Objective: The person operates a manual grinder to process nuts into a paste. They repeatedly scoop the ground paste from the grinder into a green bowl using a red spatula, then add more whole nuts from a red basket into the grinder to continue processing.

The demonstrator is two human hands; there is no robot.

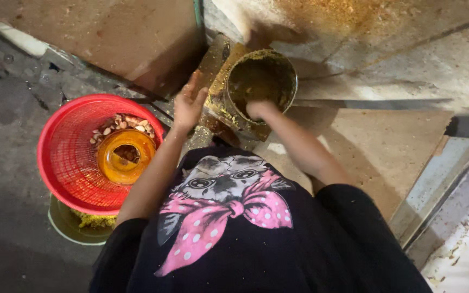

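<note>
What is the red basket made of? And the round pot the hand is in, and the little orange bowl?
The red basket looks like plastic: bright colour and a fine moulded mesh. The round pot seems to be metal, with a thin grey rim that shines dully under yellow crumbs; the right hand reaches into it. The orange bowl looks like glossy, see-through plastic, though it could be glass.

A round metal hopper [260,87] stood upright at twelve o'clock, its mouth open to the camera, walls and rim smeared with yellowish-brown paste! The right hand [260,110] dipped over the near rim at six o'clock of the opening, fingers hidden inside. The left hand [188,103] lay open, fingers spread, at nine o'clock of the hopper, just beside its crusted outer wall.
</note>
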